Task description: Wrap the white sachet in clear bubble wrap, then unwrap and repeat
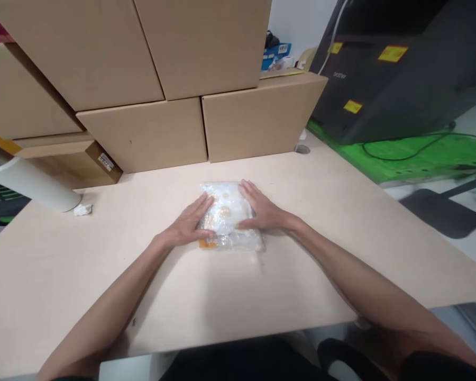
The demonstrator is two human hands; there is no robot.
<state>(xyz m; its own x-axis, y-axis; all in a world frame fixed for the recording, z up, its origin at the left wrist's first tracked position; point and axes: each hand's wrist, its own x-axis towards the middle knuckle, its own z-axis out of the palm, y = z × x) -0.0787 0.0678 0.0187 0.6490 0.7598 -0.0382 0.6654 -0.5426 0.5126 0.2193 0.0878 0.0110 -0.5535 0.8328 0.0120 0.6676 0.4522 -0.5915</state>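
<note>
A flat package in clear, shiny plastic lies on the table in front of me, white with several yellowish round marks. A small orange patch shows at its near left corner. My left hand rests along its left side, fingers stretched out and thumb on the near part. On the opposite side, my right hand touches the package with its fingers extended near the far right corner and its thumb lying on top. Both hands are open and press on the package without wrapping round it. Loose clear plastic reaches past its near edge.
Cardboard boxes are stacked along the back of the pale table. A white roll and a crumpled white scrap are at the left. A dark machine stands beyond the right edge, near a green surface with a black cable.
</note>
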